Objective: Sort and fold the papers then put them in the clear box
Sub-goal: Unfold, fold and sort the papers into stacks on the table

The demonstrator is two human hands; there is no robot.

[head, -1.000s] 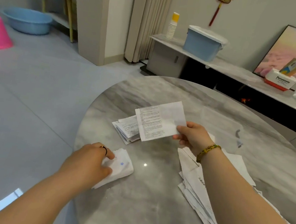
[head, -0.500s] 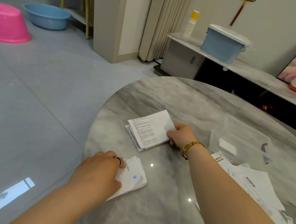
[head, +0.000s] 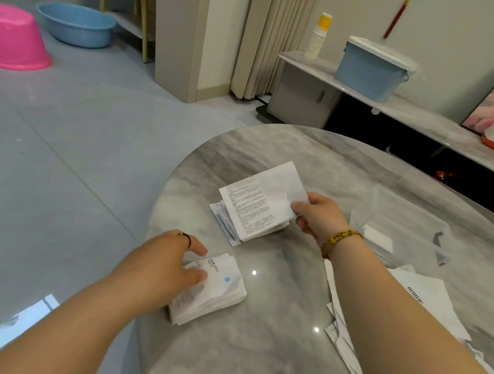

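Right hand (head: pixel 317 217) is pinching the printed white folded sheet (head: pixel 264 202) left of the clear plastic box (head: pixel 403 221). Left hand (head: pixel 164 266) is gripping the small white folded stack (head: pixel 213 290) (farther left). Risk: the sheet is landing askew and sliding off.

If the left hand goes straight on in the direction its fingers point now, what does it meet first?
The folded stack with the blue dot, which the left hand holds now; past it, probably bare table, then the right forearm.
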